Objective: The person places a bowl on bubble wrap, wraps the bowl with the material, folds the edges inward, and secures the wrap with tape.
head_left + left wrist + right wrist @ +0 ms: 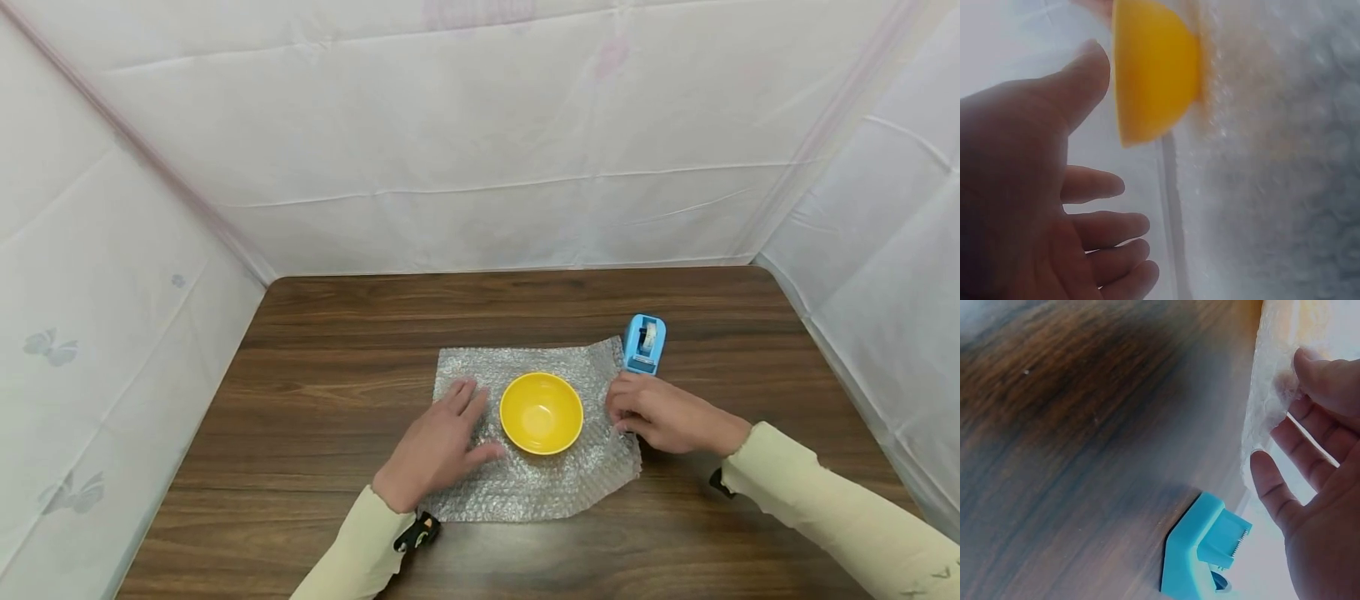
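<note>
A yellow bowl (541, 413) stands upright on a sheet of bubble wrap (525, 496) laid over the wooden table. My left hand (441, 442) is at the bowl's left with its fingers spread over the wrap; in the left wrist view its fingers (1110, 231) look nearly straight and hold nothing. Whether they touch the wrap, I cannot tell. With thumb and fingertips my right hand (660, 412) pinches the wrap's right edge, slightly raised in the right wrist view, where the wrap (1266, 406) passes between thumb and fingers.
Just beyond my right hand a light blue tape dispenser (645, 343) stands close to the wrap's upper right corner. The brown wooden table (322, 392) extends around the wrap. White sheeting (450, 167) hangs behind the table and along both sides.
</note>
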The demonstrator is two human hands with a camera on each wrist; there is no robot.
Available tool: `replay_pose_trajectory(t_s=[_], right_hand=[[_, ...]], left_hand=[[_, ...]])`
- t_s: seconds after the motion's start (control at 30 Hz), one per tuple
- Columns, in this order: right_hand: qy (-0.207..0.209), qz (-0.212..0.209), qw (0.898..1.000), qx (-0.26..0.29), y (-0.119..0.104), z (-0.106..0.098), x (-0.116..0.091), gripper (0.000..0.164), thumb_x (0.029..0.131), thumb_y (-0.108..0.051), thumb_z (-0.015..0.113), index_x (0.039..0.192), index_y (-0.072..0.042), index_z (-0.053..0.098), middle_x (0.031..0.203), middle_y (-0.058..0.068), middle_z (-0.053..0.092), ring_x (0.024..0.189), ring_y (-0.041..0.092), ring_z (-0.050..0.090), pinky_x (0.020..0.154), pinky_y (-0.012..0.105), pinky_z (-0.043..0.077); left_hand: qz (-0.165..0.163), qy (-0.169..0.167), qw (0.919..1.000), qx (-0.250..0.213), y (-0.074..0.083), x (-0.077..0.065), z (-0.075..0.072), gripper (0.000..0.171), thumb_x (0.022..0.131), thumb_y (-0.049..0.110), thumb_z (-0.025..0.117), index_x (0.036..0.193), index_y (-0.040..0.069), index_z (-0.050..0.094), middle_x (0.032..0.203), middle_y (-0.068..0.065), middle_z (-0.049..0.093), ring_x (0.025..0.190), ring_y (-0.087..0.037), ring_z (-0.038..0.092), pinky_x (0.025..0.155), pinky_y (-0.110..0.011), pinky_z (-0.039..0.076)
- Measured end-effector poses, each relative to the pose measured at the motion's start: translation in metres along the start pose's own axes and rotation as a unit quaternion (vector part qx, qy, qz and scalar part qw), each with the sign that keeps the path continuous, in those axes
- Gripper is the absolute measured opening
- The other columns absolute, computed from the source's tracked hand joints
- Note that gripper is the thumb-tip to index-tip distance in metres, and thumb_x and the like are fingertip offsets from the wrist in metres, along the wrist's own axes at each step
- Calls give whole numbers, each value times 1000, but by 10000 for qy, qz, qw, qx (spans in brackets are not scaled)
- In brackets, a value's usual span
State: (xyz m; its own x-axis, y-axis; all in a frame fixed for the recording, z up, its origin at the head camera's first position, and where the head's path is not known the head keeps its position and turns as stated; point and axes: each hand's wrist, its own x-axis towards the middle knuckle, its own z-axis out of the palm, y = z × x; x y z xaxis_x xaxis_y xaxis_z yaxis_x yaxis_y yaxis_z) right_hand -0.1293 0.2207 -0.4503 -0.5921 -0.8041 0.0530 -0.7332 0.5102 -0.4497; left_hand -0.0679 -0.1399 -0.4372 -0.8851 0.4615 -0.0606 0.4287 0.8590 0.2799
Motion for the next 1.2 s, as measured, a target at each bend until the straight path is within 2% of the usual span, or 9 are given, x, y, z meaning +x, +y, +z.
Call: replay_pose_trajectory(t_s=[0.27, 0.53, 0.7, 0.9, 1.03, 1.2], right_hand=[[-65, 170, 9998, 77, -1, -4, 2, 21, 94, -12, 76, 91, -31, 68, 94, -20, 60, 96, 3, 50, 88, 31, 51], [-19, 224, 9995, 200, 0, -4, 2, 22, 95, -11, 75, 90, -31, 67, 94, -20, 60, 96, 3, 51, 87, 31, 51], [72, 175, 9996, 225, 0, -3, 3, 24, 95, -9, 75, 89, -31, 65, 93, -19, 59, 93, 3, 50, 84, 29, 50], [76, 270, 9992, 300, -1, -5, 5, 25, 94, -7, 74, 90, -30, 66, 93, -18, 61, 92, 3, 51, 83, 29, 52], [27, 373, 9987, 349, -2, -7, 5, 25, 95, -6, 73, 92, -30, 67, 96, -17, 63, 93, 4, 52, 85, 30, 53], [43, 410, 9986, 324, -3, -8, 6, 24, 95, -6, 73, 93, -29, 67, 96, -17, 64, 93, 4, 53, 85, 30, 54]], left_hand=[[311, 93, 9995, 30, 16, -2, -4, 94, 90, 66, 67, 159, 6, 42, 168, -20, 36, 158, -35, 33, 119, -53, 43], [697, 22, 9971, 311, 34, -4, 0, 95, 91, 70, 63, 159, 8, 42, 170, -16, 34, 159, -32, 32, 126, -43, 36], [1059, 102, 9936, 377, 44, -6, 5, 88, 94, 70, 59, 157, 10, 46, 167, -12, 40, 158, -29, 35, 125, -40, 38], [1525, 630, 9856, 379, 55, -8, 13, 79, 95, 68, 59, 146, 7, 59, 159, -9, 53, 151, -26, 47, 119, -37, 45], [1696, 993, 9801, 275, 62, -7, 18, 71, 96, 65, 61, 138, 8, 65, 156, -10, 56, 148, -24, 51, 118, -36, 47], [1849, 1413, 9724, 171, 68, -3, 25, 56, 95, 62, 65, 119, 12, 73, 146, -8, 65, 139, -22, 60, 113, -34, 51]])
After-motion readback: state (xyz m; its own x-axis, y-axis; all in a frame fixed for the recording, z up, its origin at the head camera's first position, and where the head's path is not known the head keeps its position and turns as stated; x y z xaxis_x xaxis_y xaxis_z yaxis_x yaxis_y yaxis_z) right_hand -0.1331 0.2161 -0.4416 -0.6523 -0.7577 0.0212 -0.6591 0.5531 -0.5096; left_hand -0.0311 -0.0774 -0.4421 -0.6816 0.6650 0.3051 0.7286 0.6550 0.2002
